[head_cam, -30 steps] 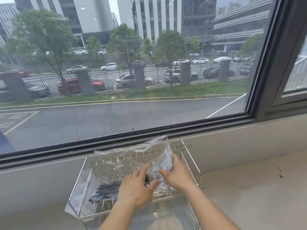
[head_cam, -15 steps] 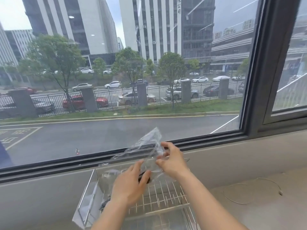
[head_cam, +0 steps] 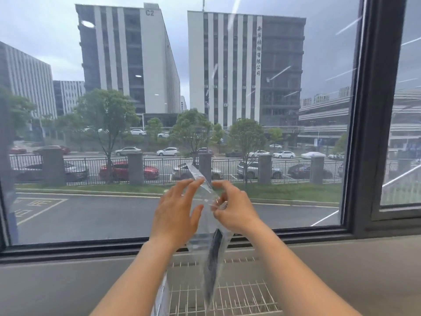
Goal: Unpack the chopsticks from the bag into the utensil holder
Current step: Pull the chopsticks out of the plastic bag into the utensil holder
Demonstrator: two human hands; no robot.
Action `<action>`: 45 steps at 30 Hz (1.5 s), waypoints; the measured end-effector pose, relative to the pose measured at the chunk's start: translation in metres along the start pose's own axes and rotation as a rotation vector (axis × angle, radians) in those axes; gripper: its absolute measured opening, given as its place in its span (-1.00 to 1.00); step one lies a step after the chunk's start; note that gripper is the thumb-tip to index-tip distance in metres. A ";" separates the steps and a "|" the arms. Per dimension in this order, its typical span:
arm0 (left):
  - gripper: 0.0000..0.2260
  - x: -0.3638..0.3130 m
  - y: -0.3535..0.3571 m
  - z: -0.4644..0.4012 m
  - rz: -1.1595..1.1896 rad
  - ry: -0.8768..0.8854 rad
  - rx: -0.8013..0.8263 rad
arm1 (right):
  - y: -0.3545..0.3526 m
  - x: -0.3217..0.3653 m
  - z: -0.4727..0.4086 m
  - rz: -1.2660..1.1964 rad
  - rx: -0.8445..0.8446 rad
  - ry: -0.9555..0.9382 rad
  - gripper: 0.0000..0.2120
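A clear plastic bag [head_cam: 206, 226] hangs upright in front of the window, held up at chest height. Dark chopsticks [head_cam: 214, 254] show through its lower part, pointing down. My left hand [head_cam: 176, 215] touches the bag's top edge with its fingertips, fingers spread. My right hand [head_cam: 234, 208] pinches the same upper edge from the right. Below the bag stands a white wire dish rack [head_cam: 241, 297] on the counter. No separate utensil holder can be made out in this frame.
A large window with a dark frame [head_cam: 364, 133] fills the view, with a grey sill [head_cam: 68, 277] beneath it. A transparent side panel [head_cam: 160, 297] of the rack stands at its left.
Both hands have lifted the bag from the rack up in front of the window. The bag now hangs vertically with the chopsticks at its bottom. The view has tilted upward.
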State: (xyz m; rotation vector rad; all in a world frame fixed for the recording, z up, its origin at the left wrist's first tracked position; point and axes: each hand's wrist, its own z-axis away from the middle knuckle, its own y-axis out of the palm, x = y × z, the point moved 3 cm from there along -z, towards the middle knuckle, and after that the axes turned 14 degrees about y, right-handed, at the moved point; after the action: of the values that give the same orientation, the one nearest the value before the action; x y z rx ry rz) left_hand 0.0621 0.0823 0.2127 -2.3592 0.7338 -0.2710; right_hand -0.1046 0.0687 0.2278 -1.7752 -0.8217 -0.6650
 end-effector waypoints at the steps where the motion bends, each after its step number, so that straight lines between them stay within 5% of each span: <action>1: -0.43 0.001 -0.013 -0.002 -0.031 0.037 0.000 | -0.001 0.013 0.004 0.029 0.008 -0.027 -0.36; 11: -0.68 -0.008 -0.085 0.020 -0.113 0.369 0.081 | -0.004 0.078 0.054 0.145 0.209 -0.051 -0.01; 20: -0.88 -0.007 -0.094 0.054 -0.076 0.353 0.123 | 0.006 0.046 0.084 0.219 0.143 0.018 -0.15; 27: -0.87 0.005 -0.095 0.044 -0.060 0.169 0.112 | 0.012 -0.014 0.098 -0.303 0.176 0.328 -0.03; 34: -0.83 -0.001 -0.081 0.032 -0.007 0.097 0.104 | 0.025 -0.042 0.097 -0.377 0.155 0.381 -0.85; 42: -0.65 -0.010 -0.066 0.027 -0.058 0.104 0.100 | 0.013 -0.042 0.084 -0.389 0.149 0.362 -0.93; 45: -0.77 -0.015 -0.059 0.021 -0.095 0.118 0.127 | 0.013 -0.044 0.083 -0.396 0.164 0.361 -0.93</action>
State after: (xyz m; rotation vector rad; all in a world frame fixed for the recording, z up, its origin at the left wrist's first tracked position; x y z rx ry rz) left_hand 0.0828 0.1394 0.2338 -2.2746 0.6409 -0.4876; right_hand -0.1165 0.1338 0.1604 -1.3013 -0.9517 -1.1075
